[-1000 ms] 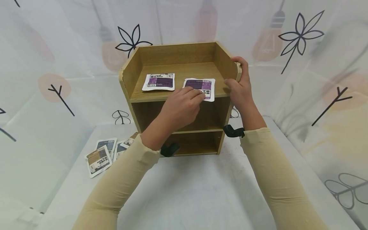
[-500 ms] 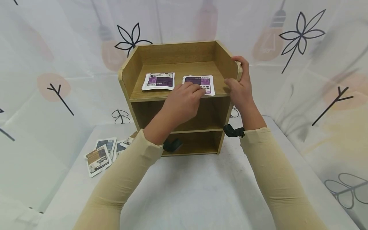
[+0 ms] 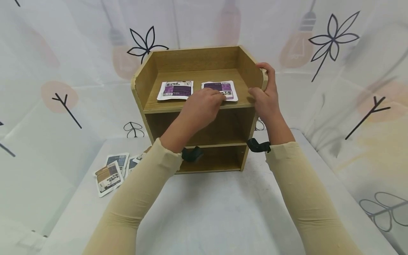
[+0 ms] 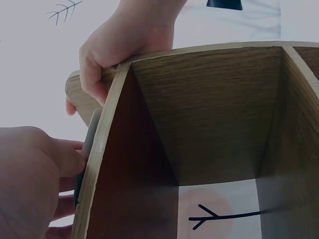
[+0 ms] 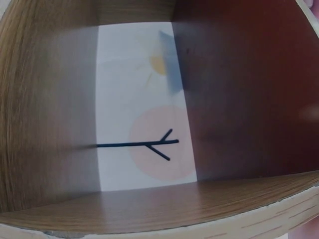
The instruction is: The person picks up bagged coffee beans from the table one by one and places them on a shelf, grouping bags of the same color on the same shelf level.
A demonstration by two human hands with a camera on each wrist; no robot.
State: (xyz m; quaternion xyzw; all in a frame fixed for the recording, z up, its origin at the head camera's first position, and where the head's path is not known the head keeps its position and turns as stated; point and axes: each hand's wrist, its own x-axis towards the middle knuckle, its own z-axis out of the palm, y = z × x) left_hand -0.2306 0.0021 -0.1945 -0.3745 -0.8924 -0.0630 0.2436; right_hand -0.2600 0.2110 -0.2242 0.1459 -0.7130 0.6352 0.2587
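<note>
A wooden shelf unit (image 3: 196, 59) stands at the back of the table. On its top board, near the front edge, lie two white pouches with purple labels: the left pouch (image 3: 174, 90) and the right pouch (image 3: 228, 89). My left hand (image 3: 202, 108) pinches the near edge of the right pouch, partly covering it. In the left wrist view, the left thumb (image 4: 72, 158) meets the pouch (image 4: 91, 133), seen edge-on against the board. My right hand (image 3: 267, 97) grips the unit's right side panel (image 3: 250, 69), thumb on the inner side. The right wrist view looks into a compartment (image 5: 249, 109).
On the table, left of the unit, lie several more pouches: a brown-labelled pouch (image 3: 109, 178) overlaps a blue-labelled pouch (image 3: 119, 159), with others partly behind the left sleeve (image 3: 149, 177). A patterned white cloth (image 3: 204, 21) hangs behind the unit.
The left hand has moved slightly back and up, sliding the right pouch inward from the front edge so it lies flatter on the top board. The right hand keeps its grip.
</note>
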